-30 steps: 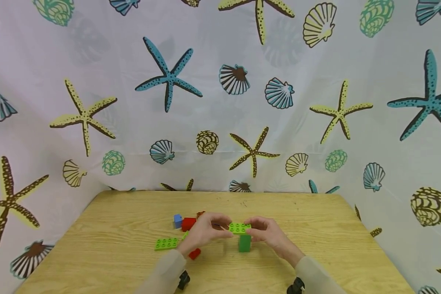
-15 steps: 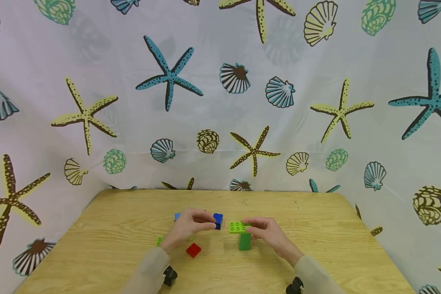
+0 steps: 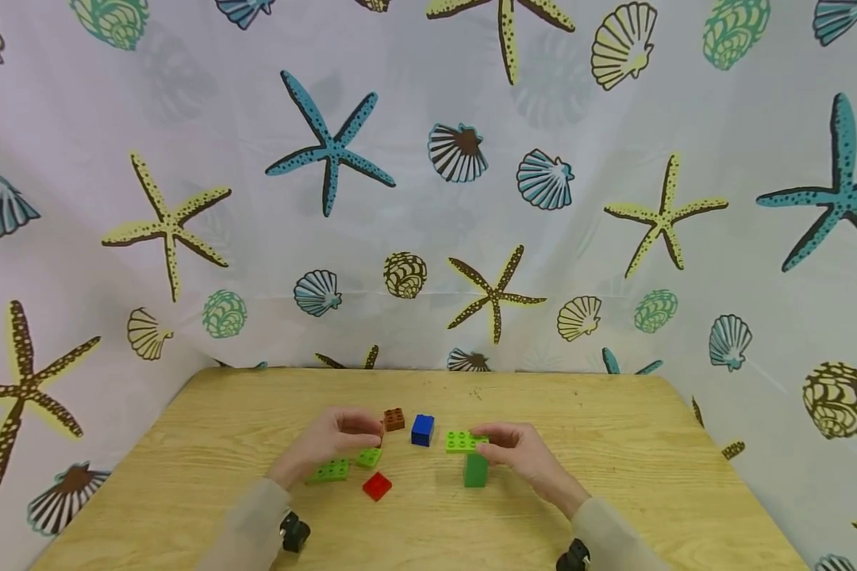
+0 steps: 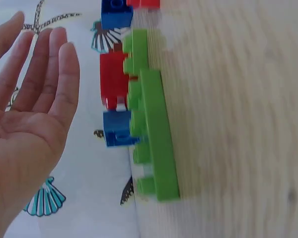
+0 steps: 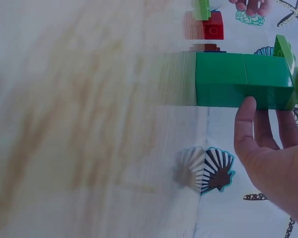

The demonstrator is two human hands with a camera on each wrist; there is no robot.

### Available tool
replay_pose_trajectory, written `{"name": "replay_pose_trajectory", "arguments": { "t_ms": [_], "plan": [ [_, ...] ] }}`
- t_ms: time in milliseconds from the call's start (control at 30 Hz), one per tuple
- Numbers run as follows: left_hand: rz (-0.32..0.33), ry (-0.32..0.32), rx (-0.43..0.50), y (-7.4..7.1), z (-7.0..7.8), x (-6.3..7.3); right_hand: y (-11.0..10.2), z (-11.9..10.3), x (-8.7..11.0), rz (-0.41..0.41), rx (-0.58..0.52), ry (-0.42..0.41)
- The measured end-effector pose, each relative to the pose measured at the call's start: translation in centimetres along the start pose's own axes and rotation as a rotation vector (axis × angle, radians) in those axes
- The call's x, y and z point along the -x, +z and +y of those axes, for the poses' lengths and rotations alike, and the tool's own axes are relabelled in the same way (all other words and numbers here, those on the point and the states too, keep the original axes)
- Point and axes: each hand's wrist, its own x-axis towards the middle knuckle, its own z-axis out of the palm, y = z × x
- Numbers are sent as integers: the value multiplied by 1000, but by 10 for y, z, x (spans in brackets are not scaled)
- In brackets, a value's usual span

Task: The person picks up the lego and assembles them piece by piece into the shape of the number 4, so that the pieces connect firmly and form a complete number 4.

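Observation:
Two dark green bricks [image 5: 246, 79] stand stacked on the table, topped by a light green studded brick [image 3: 464, 442] that juts out to the left. My right hand [image 3: 524, 452] holds this light green brick by its right end, and in the right wrist view its thumb lies against the dark green bricks. Over the loose bricks on the left hovers my left hand [image 3: 336, 440]. Its fingers are relaxed with nothing between them in the left wrist view. Beneath it lie a long light green brick [image 4: 159, 139] and a small light green brick [image 3: 369, 457].
A flat red piece [image 3: 377, 486] lies in front of the small light green brick. Farther back are a brown brick [image 3: 394, 419] and a dark blue brick [image 3: 423, 429]. The left wrist view also shows a red brick [image 4: 113, 77] and another blue brick [image 4: 120, 126].
My left hand has left the left end of the light green brick and moved left over the loose bricks, uncovering the dark blue and brown ones. My right hand has stayed in place.

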Motion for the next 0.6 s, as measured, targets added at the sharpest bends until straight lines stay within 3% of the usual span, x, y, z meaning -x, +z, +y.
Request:
{"name": "replay_pose_trajectory", "arguments": {
  "t_ms": [367,600],
  "plan": [
    [-156,-1,-47,-41,-15,19,0,-2,2,-6,-14,-2],
    [-243,6,-106,-57,-24,25,0,-1,3,-4,-20,-5]
  ]
}}
